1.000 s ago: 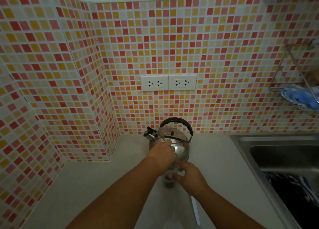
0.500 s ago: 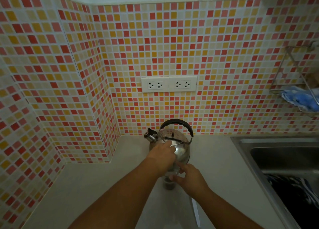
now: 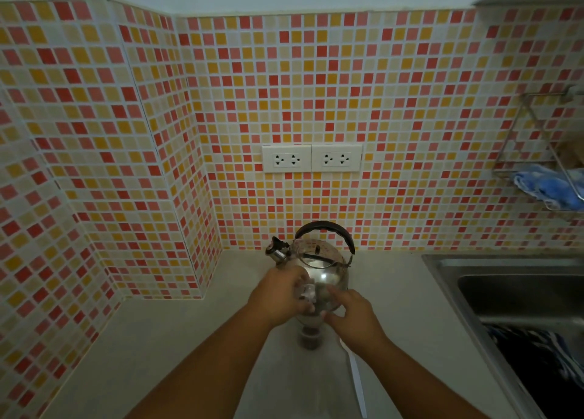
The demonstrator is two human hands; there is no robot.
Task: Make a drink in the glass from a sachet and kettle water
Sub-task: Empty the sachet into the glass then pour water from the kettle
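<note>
A steel kettle (image 3: 325, 271) with a black handle stands on the counter against the tiled wall, spout to the left. In front of it is a small glass (image 3: 310, 339) with something dark at its bottom. Above the glass my left hand (image 3: 279, 295) grips a small silvery sachet (image 3: 307, 292). My right hand (image 3: 355, 319) is beside it, with forefinger and thumb on the sachet's right edge. The hands hide the glass's rim and most of the sachet.
A steel sink (image 3: 448, 276) lies at the right with a dark cloth (image 3: 543, 365) in it. A wire rack (image 3: 537, 134) on the wall holds a blue cloth (image 3: 550, 187). Two sockets (image 3: 311, 158) sit above the kettle. A thin white strip (image 3: 355, 377) lies on the pale counter (image 3: 177, 355).
My right hand has risen from the glass to the sachet held by my left hand. The kettle and glass have not moved.
</note>
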